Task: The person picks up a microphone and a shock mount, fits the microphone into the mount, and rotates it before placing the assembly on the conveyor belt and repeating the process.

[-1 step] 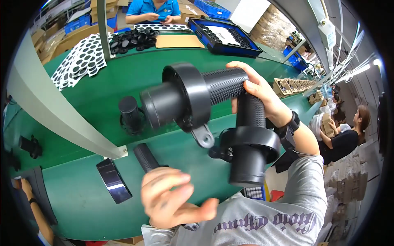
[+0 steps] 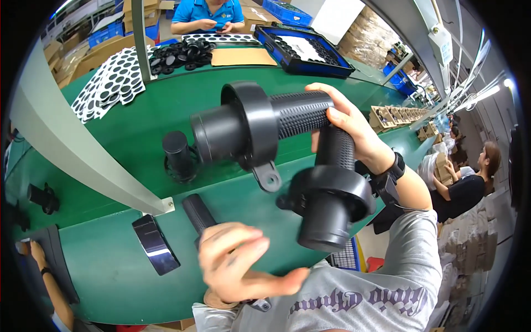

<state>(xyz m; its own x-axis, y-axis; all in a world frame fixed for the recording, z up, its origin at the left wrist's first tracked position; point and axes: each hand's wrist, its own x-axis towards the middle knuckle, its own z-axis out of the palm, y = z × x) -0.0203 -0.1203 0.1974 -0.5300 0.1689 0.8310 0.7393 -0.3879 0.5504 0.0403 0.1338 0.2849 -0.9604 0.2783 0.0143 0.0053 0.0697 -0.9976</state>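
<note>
My right hand [image 2: 358,126] is closed round the textured grips of two black cylindrical handles. One handle [image 2: 260,127] points left, with a wide collar and a small grey tab with a hole. Hanging downward is the other handle [image 2: 332,191], which has a similar collar. My left hand [image 2: 243,265] is below them, fingers apart and nothing visible in it. Just behind its fingers, a further black textured handle [image 2: 197,212] lies on the green table, partly hidden. Another black piece [image 2: 180,156] stands upright beyond it.
A phone [image 2: 156,245] lies left of my left hand, near a slanted metal post [image 2: 110,166]. Sheets of black discs [image 2: 110,83], loose black discs [image 2: 180,55] and a blue-black tray [image 2: 304,52] are at the back. A person in blue [image 2: 207,14] works opposite.
My left hand has shifted slightly right. The downward handle has swung a little left at its lower end, and the left-pointing one has turned slightly.
</note>
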